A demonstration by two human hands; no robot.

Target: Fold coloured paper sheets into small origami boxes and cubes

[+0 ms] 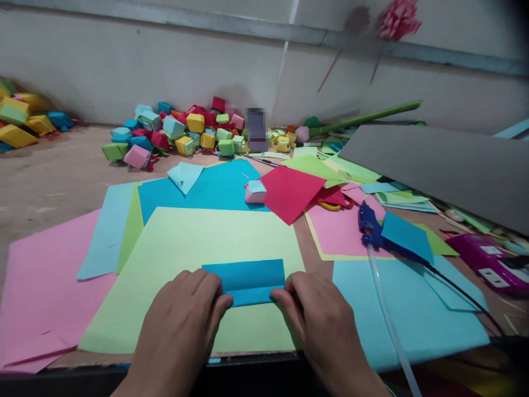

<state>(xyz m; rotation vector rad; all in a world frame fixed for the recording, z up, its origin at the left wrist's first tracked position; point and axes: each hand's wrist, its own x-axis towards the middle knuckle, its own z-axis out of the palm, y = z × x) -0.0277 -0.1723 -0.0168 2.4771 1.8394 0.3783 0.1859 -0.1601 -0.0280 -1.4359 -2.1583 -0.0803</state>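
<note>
A small blue paper (pixel 248 278), folded into a strip, lies on a big light green sheet (pixel 198 237) right in front of me. My left hand (pixel 182 325) pinches its lower left corner, fingers pressed together on the fold. My right hand (pixel 318 325) pinches the lower right corner in the same way. The near edge of the blue paper is partly hidden under my fingertips.
Coloured sheets (pixel 45 275) cover the table. A blue glue gun (pixel 370 226) with a glue stick and cord lies to the right, beside a purple power strip (pixel 487 259). A small folded paper box (pixel 255 192) sits ahead; several paper boxes (pixel 177 135) are piled by the wall. A grey board (pixel 446 165) leans at right.
</note>
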